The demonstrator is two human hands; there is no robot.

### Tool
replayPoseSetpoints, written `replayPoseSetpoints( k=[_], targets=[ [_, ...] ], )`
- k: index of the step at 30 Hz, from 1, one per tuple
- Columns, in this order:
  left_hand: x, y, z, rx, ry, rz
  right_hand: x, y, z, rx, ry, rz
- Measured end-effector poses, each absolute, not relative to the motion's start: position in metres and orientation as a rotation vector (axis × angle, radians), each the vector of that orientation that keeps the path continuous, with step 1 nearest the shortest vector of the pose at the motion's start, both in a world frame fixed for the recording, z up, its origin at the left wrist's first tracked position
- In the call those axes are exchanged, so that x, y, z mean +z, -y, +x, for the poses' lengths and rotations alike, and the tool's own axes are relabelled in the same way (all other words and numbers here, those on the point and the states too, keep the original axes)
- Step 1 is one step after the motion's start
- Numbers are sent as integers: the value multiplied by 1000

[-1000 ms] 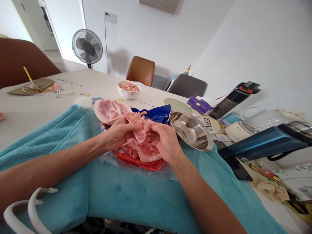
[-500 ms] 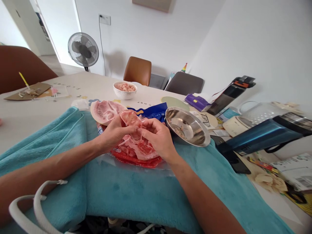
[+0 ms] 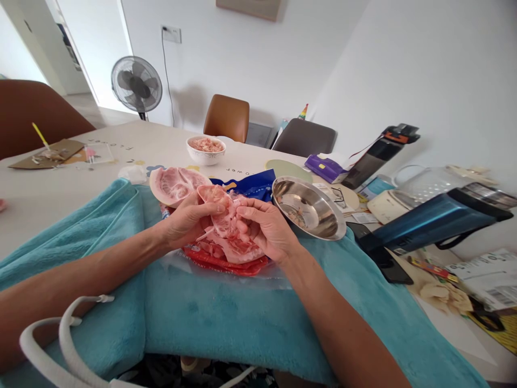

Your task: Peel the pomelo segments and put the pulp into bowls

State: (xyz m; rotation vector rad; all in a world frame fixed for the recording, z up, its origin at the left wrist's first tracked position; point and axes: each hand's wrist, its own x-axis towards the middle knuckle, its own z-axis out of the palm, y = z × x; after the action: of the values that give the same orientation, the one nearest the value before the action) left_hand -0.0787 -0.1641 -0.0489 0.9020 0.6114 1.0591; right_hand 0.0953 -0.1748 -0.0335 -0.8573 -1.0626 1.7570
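Observation:
A piece of pink pomelo [image 3: 221, 220] with torn membrane is between my two hands. My left hand [image 3: 188, 220] grips it from the left, thumb pressed on top. The fingers of my right hand [image 3: 264, 226] pinch at its right side; what exactly sits between those fingertips is too small to tell. Below lie more pomelo flesh and peel [image 3: 238, 252] on a red plastic bag [image 3: 218, 265]. A hollowed half of pomelo rind [image 3: 177, 186] rests behind my left hand. Right of my right hand, a tilted steel basin [image 3: 323, 215] holds small scraps.
A white bowl [image 3: 205, 156] full of pomelo pulp stands farther back. Teal towel [image 3: 226, 318] covers the table's front edge. At right are a blue bottle [image 3: 436, 221], a dark bottle [image 3: 375, 153], a phone [image 3: 393, 269] and a purple pack [image 3: 325, 168].
My right hand has shifted slightly right and its fingers have turned, pulling at the pomelo's edge. My left thumb has moved a little. The view has tilted slightly.

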Motion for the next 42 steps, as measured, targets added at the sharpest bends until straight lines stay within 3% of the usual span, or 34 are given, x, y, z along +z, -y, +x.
replayPoseSetpoints(
  k=[10, 21, 25, 30, 35, 42],
  targets=[
    [-47, 163, -80, 1051, -608, 864, -36, 171, 95, 1502, 1086, -933],
    [-52, 155, -86, 1038, -617, 802, -24, 171, 105, 1446, 1122, -905],
    [-52, 155, -86, 1034, -597, 789, -16, 164, 124, 1057, 1179, -934],
    [-50, 156, -84, 1048, -614, 735, -7, 147, 169, 8, 1383, -1371],
    [-48, 157, -84, 1032, -613, 702, -5, 141, 187, -124, 1742, -2081],
    [-49, 155, -86, 1005, -502, 701, -6, 142, 184, -291, 1633, -1988]
  ],
)
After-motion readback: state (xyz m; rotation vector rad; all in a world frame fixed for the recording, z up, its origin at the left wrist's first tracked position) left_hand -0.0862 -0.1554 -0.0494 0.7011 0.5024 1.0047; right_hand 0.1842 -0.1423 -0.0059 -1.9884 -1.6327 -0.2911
